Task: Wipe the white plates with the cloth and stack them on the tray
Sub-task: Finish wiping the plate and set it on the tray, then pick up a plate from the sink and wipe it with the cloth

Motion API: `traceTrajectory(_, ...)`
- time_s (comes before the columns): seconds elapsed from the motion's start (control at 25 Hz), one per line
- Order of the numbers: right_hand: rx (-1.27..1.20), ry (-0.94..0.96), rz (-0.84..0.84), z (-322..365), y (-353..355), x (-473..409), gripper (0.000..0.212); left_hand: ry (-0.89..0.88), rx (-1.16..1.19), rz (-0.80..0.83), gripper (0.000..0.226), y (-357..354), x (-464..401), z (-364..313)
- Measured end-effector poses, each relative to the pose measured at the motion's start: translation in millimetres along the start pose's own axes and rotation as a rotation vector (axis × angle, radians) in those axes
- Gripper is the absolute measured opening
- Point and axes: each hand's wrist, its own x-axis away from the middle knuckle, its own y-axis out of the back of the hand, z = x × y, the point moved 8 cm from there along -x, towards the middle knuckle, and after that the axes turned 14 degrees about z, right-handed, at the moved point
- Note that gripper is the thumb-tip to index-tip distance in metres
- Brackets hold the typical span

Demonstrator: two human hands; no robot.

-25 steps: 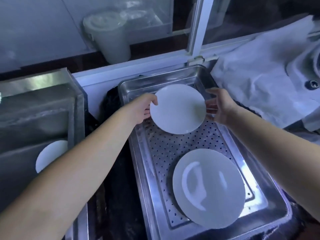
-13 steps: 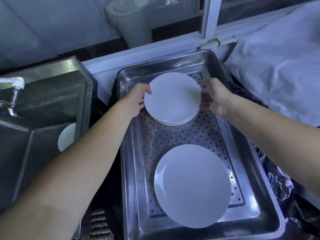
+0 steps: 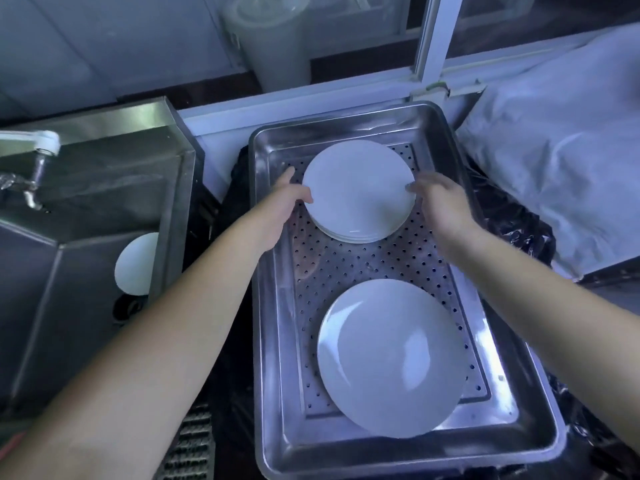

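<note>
Now | small plates [image 3: 358,188]: plain glossy white stack, tray's [image 3: 273,393] 12 o'clock end | left hand [image 3: 282,206] and right hand [image 3: 441,202]: relaxed fingers touching stack's 9 and 3 o'clock rims, grasping nothing | large plate [image 3: 391,358]: white, 6 o'clock end

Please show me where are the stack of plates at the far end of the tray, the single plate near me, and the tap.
stack of plates [image 3: 358,188]: head view, top plate's middle.
single plate [image 3: 389,358]: head view, its middle.
tap [image 3: 33,188]: head view, metal spout.
</note>
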Motion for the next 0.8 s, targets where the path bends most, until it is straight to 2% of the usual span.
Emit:
traceTrajectory(0.08,0.188,0.093,0.059,3.0,-27.1,42.5,0.051,-0.057,-0.13,-0.041,0.08,3.4,40.7,8.7)
traceTrajectory(0.2,0.557,0.267,0.199,-1.3,-98.0,126.9,0.06,-0.225,-0.351,-0.115,0.074,22.5,138.6,42.8)
traceTrajectory(0.28,0.785,0.417,0.234,-12.9,-157.2,189.2,0.063,-0.309,-0.462,-0.182,0.073,46.7,213.3,84.2)
traceTrajectory(0.36,0.895,0.509,0.251,-42.5,-211.6,243.0,0.067,-0.331,-0.495,-0.278,0.075,70.1,281.0,138.0)
traceTrajectory(0.44,0.955,0.493,0.298,-91.9,-270.4,290.8,0.07,-0.292,-0.511,-0.403,0.079,101.1,347.5,201.5)
traceTrajectory(0.56,1.092,0.349,0.493,-158.6,-343.6,334.6,0.08,-0.147,-0.452,-0.505,0.089,145.4,416.5,283.3)
traceTrajectory(0.68,1.13,0.349,0.581,-156.7,-391.6,346.4,0.081,-0.147,-0.372,-0.568,0.082,180.0,453.3,313.2)
traceTrajectory(0.8,1.074,0.371,0.639,-139.4,-440.4,353.0,0.069,-0.082,-0.282,-0.59,0.078,207.7,469.5,335.4)
